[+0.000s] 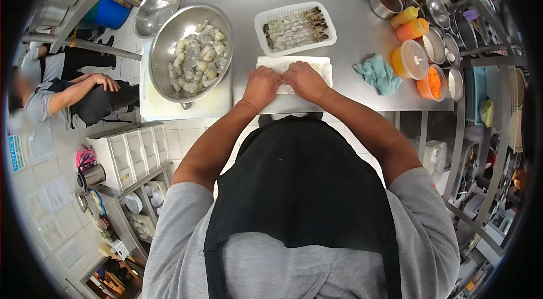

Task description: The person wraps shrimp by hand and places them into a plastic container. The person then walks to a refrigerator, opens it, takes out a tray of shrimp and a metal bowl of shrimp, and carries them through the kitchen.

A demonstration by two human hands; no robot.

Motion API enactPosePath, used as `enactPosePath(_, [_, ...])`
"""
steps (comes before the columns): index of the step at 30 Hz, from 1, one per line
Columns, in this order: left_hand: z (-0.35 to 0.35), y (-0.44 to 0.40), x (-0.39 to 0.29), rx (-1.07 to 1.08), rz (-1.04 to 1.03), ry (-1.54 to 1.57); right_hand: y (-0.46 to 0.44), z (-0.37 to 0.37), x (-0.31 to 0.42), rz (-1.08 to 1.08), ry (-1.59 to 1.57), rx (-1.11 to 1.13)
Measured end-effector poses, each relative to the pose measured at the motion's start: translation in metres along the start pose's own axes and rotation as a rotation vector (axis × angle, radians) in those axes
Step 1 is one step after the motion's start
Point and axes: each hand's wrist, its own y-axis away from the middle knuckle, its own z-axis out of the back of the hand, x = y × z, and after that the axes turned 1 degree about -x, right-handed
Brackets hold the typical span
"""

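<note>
Side by side at the table's front edge, my left hand and my right hand have their fingers curled together over a shallow white tray. What the fingertips hold is too small to make out. Just behind lies a white perforated basket with rows of shrimp. To the left, a big steel colander holds a pile of peeled shrimp and rests on a pale cutting board.
An empty steel bowl is behind the colander. On the right are a teal cloth, an orange tub, sauce bottles and steel pots. Another person is at the far left, beyond the table.
</note>
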Motion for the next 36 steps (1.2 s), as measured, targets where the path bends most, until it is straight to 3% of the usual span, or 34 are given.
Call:
enactPosePath(3, [0.014, 0.005, -0.009, -0.024, -0.001, -0.054, -0.004, 0.008, 0.001, -0.014, 0.025, 0.09])
enactPosePath(6, [0.01, 0.013, 0.006, -0.044, 0.021, -0.027, -0.003, 0.009, 0.012, -0.051, -0.029, -0.056])
enactPosePath(9, [0.007, 0.016, 0.01, -0.046, 0.051, -0.056, -0.007, -0.002, 0.017, -0.084, -0.141, -0.059])
enactPosePath(19, [0.009, 0.017, 0.01, 0.1, 0.053, -0.093, -0.012, -0.015, 0.039, -0.144, 0.013, -0.016])
enactPosePath(22, [-0.015, 0.029, 0.036, -0.026, -0.011, 0.054, -0.016, -0.018, 0.038, -0.164, 0.073, 0.086])
enactPosePath(26, [0.025, 0.021, 0.012, -0.111, 0.019, 0.104, -0.008, 0.001, 0.036, -0.173, -0.032, 0.049])
enactPosePath(30, [0.041, 0.022, 0.007, -0.096, 0.081, 0.018, 0.006, 0.022, 0.028, -0.209, 0.023, -0.077])
enactPosePath(33, [0.038, 0.024, 0.007, -0.013, 0.108, -0.13, 0.015, 0.026, 0.011, -0.28, 0.111, 0.119])
enactPosePath(36, [0.032, 0.014, 0.001, 0.004, 0.153, -0.226, 0.014, 0.023, 0.006, -0.211, 0.09, 0.11])
